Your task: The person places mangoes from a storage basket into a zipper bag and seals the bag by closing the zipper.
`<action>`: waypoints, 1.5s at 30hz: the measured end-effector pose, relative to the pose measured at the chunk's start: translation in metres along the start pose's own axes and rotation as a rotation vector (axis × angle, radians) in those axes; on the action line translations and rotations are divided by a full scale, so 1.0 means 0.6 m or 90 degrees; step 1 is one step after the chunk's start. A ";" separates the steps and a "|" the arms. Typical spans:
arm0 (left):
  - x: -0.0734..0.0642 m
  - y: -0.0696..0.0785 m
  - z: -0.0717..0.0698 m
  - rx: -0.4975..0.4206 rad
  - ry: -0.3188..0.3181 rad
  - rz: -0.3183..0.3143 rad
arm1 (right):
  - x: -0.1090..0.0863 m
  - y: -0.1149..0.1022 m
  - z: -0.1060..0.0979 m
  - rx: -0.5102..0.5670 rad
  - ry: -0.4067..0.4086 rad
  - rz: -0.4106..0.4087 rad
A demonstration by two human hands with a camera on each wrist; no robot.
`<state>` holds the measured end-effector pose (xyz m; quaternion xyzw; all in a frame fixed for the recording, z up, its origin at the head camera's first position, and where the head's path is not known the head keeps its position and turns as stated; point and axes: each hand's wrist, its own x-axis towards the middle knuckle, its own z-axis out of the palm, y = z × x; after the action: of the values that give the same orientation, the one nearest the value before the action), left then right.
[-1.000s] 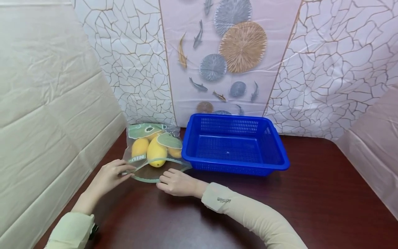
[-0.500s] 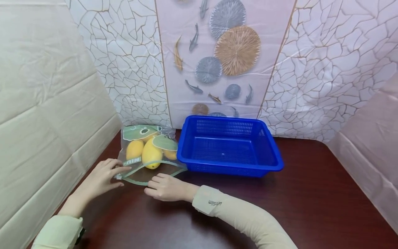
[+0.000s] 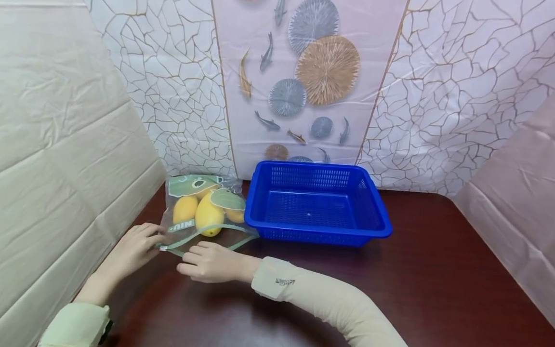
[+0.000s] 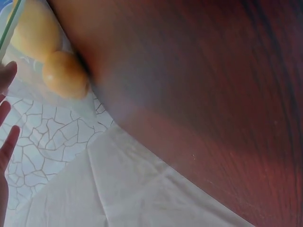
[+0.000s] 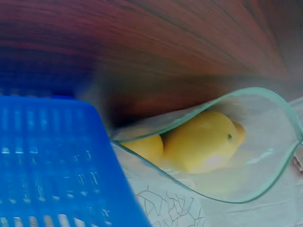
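In the head view a clear zip bag [image 3: 173,227] with green print lies at the left, its green-edged mouth spread toward me. Several yellow, mango-like fruits [image 3: 210,213] are inside; the right wrist view looks through the gaping mouth at a yellow fruit [image 5: 203,142]. My left hand [image 3: 138,246] is at the bag's left corner, fingertips beside the white zip slider [image 3: 163,248]. The left wrist view shows its fingers [image 4: 8,146] spread apart. My right hand [image 3: 210,262] is at the front lip, fingers bent and pointing left; whether they pinch the lip I cannot tell.
A blue plastic basket [image 3: 318,236] with slotted walls stands just right of the bag. Behind the dark red table [image 3: 416,270] hangs a patterned cloth [image 3: 182,96]; a pale cloth [image 3: 65,144] borders the left side.
My right hand has moved left along the bag's front lip toward the left corner. My left thumb and fingers parted, then came back against that corner. The whole view has shifted slightly.
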<state>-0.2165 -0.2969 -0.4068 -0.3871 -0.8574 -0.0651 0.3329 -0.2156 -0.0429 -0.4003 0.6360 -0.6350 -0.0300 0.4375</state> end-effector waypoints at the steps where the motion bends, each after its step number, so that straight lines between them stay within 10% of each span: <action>1: 0.000 0.000 -0.002 0.001 0.002 -0.001 | 0.006 0.000 0.000 -0.005 -0.002 0.000; 12: 0.006 0.006 -0.010 -0.002 0.014 -0.008 | 0.049 -0.006 0.016 -0.014 -0.002 0.106; 27: 0.025 0.000 0.000 -0.038 -0.030 -0.030 | 0.068 -0.019 0.041 0.067 -0.165 0.308; 45: 0.042 0.007 0.006 -0.045 -0.001 -0.059 | 0.071 -0.005 0.066 0.123 -0.160 0.424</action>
<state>-0.2275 -0.2769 -0.3944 -0.3585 -0.8720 -0.1106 0.3145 -0.2285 -0.0995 -0.4042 0.4239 -0.8560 0.0965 0.2797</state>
